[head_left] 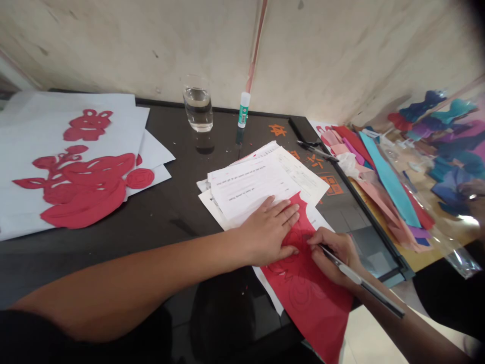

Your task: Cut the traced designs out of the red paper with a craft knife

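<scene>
Okay, logging from the head view. The left hand lies spread flat, fingers apart, pressing on a sheet of red paper marked with drawn curves. That sheet overhangs the near edge of a dark table and overlaps loose printed white papers. The right hand curls around a slim metal craft knife, pinching it between thumb and fingers. I cannot see its tip past the fingers, so I cannot tell where it meets the red paper.

In the way: the left forearm lies across the table, blocking the near part of the view.

Around: a drinking glass of water and an upright glue stick stand near the wall. Orange paper cut-outs lie beyond the papers. Large red paper-cuts sit on white sheets to the left. Coloured paper strips are heaped to the right. A blurred shape at the right edge may be someone else's hand; I cannot tell.
</scene>
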A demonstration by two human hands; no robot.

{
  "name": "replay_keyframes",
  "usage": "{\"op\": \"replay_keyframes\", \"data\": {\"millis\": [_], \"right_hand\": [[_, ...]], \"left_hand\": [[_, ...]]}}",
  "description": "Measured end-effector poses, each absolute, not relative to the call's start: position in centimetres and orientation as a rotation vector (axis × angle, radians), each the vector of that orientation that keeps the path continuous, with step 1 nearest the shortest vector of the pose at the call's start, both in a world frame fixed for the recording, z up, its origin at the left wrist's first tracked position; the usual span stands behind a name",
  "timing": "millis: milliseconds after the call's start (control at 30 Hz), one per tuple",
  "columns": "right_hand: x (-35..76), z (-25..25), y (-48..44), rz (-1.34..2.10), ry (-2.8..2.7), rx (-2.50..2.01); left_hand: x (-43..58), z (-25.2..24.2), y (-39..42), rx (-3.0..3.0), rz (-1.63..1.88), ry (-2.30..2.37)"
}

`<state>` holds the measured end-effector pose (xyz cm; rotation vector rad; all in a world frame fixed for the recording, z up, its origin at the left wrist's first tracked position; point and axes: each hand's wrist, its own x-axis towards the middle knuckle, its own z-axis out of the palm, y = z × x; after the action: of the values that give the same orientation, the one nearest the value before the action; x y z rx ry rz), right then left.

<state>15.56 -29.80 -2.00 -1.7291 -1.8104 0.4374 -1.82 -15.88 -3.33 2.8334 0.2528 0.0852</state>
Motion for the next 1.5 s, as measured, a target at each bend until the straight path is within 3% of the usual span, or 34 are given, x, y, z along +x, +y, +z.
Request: {"op": "replay_keyframes", "data": {"millis": [633, 1500], "right_hand": [[13.4, -2.1, -31.4, 0.341, -1.635, -1.979], [13.8, -2.5, -33.0, 0.614, -1.66, -1.845]], "left_hand": [[-1.9, -3.3, -16.9, 2.837, 0.063, 0.348], [-1.9, -3.3, -16.7, 2.826, 0.035, 0.335]]}}
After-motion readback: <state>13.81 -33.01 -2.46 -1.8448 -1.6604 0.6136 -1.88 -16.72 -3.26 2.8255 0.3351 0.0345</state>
